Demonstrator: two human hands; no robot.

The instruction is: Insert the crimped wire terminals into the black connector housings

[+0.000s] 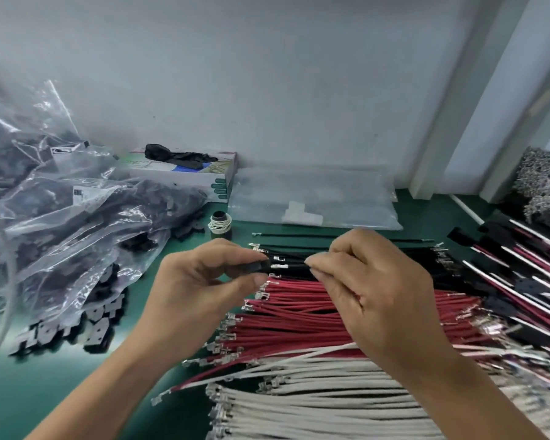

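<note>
Now my left hand pinches a small black plastic connector housing between thumb and fingertips; my right hand pinches a thin black wire, its silver crimped terminal just beside the housing's opening.

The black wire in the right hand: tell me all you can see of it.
The black wire is thin, with dark insulation and a shiny crimped metal terminal at its left tip. It lies about level above the pile of black wires. The right hand pinches it just behind the terminal. The terminal points at a small black housing held by the left hand, close to its opening; whether it has entered is unclear.
</note>
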